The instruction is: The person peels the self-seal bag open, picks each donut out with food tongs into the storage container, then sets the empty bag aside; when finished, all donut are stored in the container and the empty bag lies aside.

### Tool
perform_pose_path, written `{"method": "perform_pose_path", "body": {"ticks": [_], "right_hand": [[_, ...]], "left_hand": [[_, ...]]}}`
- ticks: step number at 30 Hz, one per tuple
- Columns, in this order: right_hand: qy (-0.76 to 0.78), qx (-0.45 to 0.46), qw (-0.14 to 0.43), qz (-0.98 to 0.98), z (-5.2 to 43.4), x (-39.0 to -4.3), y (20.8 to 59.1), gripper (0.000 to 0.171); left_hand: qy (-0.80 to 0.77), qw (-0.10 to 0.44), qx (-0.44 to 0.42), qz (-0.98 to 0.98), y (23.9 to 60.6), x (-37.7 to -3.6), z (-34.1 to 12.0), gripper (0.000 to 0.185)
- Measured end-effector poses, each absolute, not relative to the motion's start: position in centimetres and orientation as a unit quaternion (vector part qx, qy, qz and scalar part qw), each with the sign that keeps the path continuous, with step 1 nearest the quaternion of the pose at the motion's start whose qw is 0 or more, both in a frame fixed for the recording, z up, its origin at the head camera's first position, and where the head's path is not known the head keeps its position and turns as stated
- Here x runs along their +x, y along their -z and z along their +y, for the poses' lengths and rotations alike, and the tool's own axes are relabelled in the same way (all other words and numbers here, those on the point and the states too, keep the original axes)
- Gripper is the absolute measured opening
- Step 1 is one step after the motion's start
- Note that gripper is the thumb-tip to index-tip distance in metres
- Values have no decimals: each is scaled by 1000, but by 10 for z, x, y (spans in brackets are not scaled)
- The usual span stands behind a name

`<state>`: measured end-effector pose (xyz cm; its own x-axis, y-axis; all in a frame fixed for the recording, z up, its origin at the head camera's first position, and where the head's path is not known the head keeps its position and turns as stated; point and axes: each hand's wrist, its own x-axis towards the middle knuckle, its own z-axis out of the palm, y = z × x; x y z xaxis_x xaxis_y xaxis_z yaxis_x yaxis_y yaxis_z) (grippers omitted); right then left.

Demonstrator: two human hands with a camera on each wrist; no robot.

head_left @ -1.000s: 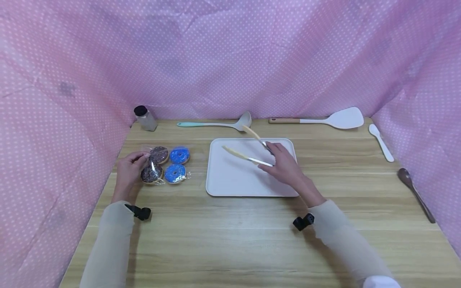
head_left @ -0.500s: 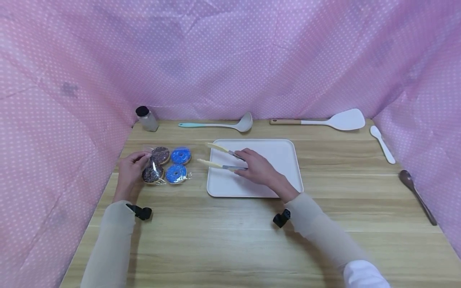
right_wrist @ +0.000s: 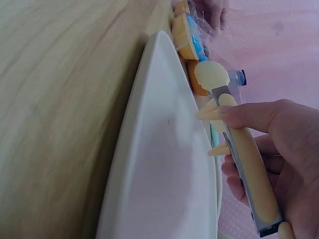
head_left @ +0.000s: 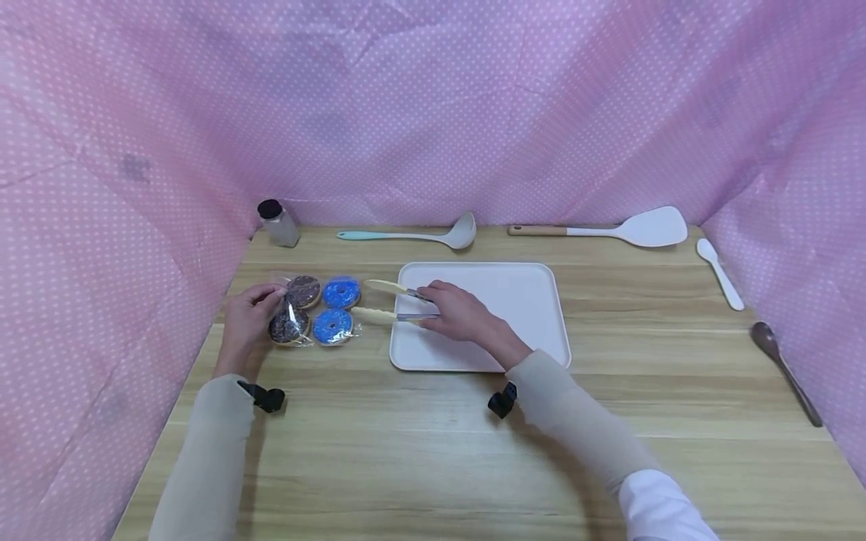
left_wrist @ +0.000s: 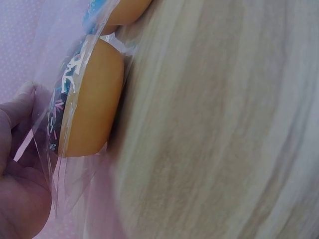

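Tongs in right hand, seemingly open.

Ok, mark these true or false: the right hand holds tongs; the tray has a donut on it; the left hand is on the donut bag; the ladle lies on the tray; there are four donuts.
1. The right hand holds tongs: true.
2. The white tray has a donut on it: false, it is bare.
3. The left hand holds the plastic donut bag: true.
4. The ladle lies on the tray: false, it lies on the table behind it.
5. The bag holds four donuts: true, two chocolate, two blue.
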<state>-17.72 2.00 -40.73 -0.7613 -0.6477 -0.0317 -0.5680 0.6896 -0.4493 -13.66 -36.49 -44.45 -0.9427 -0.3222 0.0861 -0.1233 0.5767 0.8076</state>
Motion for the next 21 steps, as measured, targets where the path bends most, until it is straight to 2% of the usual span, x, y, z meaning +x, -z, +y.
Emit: {"method": "perform_pose_path", "body": {"ticks": [9, 21], "right_hand": [[204, -336, 117, 912, 5, -191, 407, 57], [198, -347, 140, 906, -3, -204, 409, 59]], "left_hand": [[408, 87, 133, -899, 442, -139, -367, 43], [390, 102, 137, -905, 439, -140, -365, 40]]}}
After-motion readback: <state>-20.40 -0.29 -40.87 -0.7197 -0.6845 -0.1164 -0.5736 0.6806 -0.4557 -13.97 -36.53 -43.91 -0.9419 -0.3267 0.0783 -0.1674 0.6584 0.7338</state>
